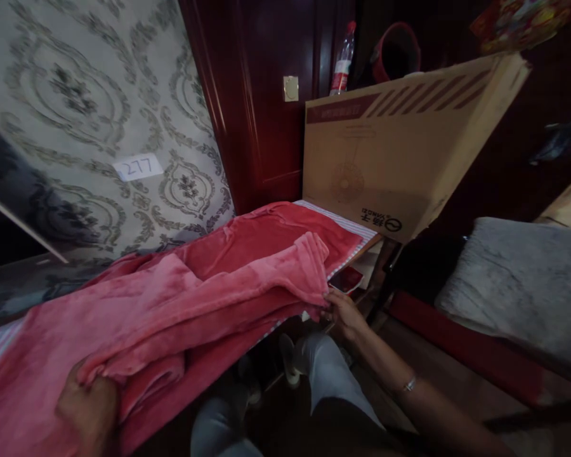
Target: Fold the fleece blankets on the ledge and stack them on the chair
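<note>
A pinkish-red plush blanket (209, 279) lies partly folded over a long surface covered by a striped cloth (347, 219). At the lower left, my left hand (90, 403) is closed around a bunched edge of the blanket. My right hand (345, 311) pinches the blanket's other corner, by the near edge of the surface. Between the two hands the upper layer stretches in long creases, with a rolled fold hanging below it. Some fingertips of my right hand are hidden under the fabric.
A large cardboard box (375, 152) leans at the far end, with a plastic bottle (343, 60) behind it. On the right, a grey folded cloth (523, 285) rests over a red-edged seat (466, 346). Patterned wallpaper (85, 95) carries a paper label (139, 167). My legs (330, 374) are below.
</note>
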Motion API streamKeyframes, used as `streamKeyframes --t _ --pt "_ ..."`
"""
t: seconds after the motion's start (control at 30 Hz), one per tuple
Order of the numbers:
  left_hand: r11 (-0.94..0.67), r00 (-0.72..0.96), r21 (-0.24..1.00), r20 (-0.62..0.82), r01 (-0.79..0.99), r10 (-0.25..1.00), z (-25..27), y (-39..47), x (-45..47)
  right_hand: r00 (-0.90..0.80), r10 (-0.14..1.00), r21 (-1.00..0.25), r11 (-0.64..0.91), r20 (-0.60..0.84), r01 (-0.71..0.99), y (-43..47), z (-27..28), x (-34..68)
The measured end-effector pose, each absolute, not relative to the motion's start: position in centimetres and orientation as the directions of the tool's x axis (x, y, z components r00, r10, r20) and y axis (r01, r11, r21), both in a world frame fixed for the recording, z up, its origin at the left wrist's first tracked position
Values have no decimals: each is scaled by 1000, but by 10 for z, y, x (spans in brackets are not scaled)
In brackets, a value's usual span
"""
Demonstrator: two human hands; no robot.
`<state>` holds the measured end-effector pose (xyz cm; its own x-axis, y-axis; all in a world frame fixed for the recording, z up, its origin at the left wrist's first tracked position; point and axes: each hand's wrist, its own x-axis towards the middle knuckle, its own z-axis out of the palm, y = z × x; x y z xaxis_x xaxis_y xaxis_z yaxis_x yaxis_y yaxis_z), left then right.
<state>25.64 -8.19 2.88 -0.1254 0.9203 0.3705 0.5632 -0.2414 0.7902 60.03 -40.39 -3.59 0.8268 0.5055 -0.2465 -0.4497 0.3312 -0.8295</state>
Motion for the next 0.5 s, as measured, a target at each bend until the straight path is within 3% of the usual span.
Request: streamKeyframes --t 0.27,0.5 --pt "-219 -149 809 351 546 925 20 -73 254 842 468 -854 287 -270 -433 -398 -53 591" --pt "-193 -157 803 333 564 930 32 -83 259 770 570 -823 266 -287 -503 -397 -69 592"
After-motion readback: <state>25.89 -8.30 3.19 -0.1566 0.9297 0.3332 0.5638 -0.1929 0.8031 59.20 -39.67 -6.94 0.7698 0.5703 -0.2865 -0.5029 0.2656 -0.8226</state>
